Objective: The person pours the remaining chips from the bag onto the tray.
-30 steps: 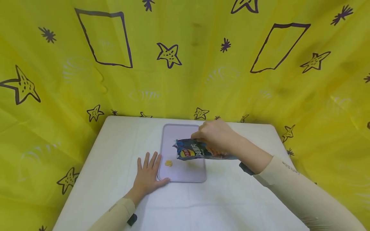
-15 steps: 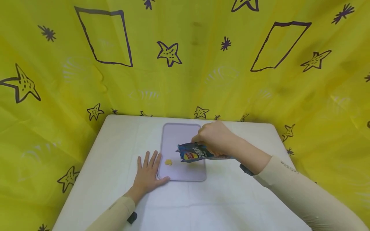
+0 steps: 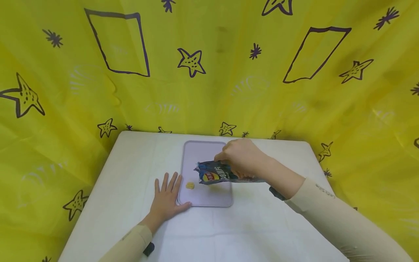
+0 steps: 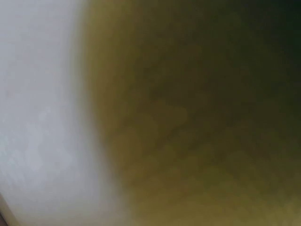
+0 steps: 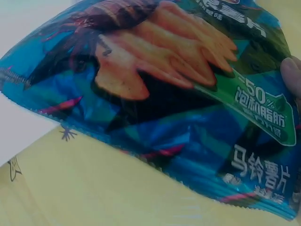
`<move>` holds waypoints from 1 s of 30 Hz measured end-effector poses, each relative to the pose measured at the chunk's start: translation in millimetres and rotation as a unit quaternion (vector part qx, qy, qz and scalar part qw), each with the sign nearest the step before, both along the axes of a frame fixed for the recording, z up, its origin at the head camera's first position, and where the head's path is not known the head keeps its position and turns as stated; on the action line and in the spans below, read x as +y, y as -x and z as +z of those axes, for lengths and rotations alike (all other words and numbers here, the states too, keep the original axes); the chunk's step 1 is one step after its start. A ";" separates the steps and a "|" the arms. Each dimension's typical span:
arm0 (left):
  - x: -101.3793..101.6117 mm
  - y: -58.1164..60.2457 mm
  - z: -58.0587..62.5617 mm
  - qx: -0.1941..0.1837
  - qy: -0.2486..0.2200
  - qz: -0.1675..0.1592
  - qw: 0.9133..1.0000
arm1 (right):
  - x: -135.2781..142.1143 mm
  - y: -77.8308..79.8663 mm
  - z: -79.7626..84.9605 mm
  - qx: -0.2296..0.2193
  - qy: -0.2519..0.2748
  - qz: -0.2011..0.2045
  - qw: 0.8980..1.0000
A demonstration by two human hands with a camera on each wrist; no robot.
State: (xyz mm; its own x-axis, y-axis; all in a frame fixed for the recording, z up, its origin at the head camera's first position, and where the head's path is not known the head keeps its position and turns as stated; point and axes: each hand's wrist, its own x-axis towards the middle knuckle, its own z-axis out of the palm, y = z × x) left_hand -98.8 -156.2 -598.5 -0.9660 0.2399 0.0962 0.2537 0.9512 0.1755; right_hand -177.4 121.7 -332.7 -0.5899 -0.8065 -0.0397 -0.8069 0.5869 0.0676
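Note:
My right hand (image 3: 242,156) grips a dark blue bag of potato chips (image 3: 212,173) from above, fingers curled round its upper edge. The bag lies sideways in the air over a pale purple tray (image 3: 203,150), its ragged end pointing left. In the right wrist view the chip bag (image 5: 164,122) fills most of the picture, and a thumb (image 5: 292,75) presses it at the right edge. One small yellow potato chip (image 3: 190,185) lies on the tray's left side. Fingers spread, my left hand (image 3: 166,202) rests flat by the tray's lower left corner, thumb at its rim.
A white-covered table (image 3: 137,160) carries the tray. Behind and beside it hangs a yellow curtain (image 3: 216,94) with drawn stars and frames. The left wrist view is mostly dark blur beside a white surface.
The bag's ragged end shifted a little right and dipped, then swung back left, while my right hand stayed about the same place. My left hand and the chip on the tray have not moved.

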 end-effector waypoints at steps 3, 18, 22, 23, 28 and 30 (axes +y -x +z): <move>-0.1 0.7 -0.8 0.005 0.001 -0.003 1.000 | 0.3 -0.3 -0.8 0.002 -0.001 0.004 1.000; -1.1 1.5 -6.2 0.012 0.014 -0.002 1.000 | -1.3 0.1 -0.4 0.009 -0.009 0.018 1.000; -1.8 1.8 -6.3 0.015 0.014 -0.001 1.000 | -1.0 0.3 -0.6 0.014 -0.012 0.021 1.000; -1.9 1.9 -6.1 0.016 0.011 -0.002 1.000 | -0.8 0.2 -0.8 0.014 -0.012 0.020 1.000; -2.2 2.2 -5.7 0.014 0.001 -0.006 1.000 | 1.1 0.4 0.4 0.020 -0.006 0.014 1.000; -2.5 2.6 -6.1 0.013 0.004 -0.006 1.000 | 1.5 1.0 1.2 0.024 -0.005 0.015 1.000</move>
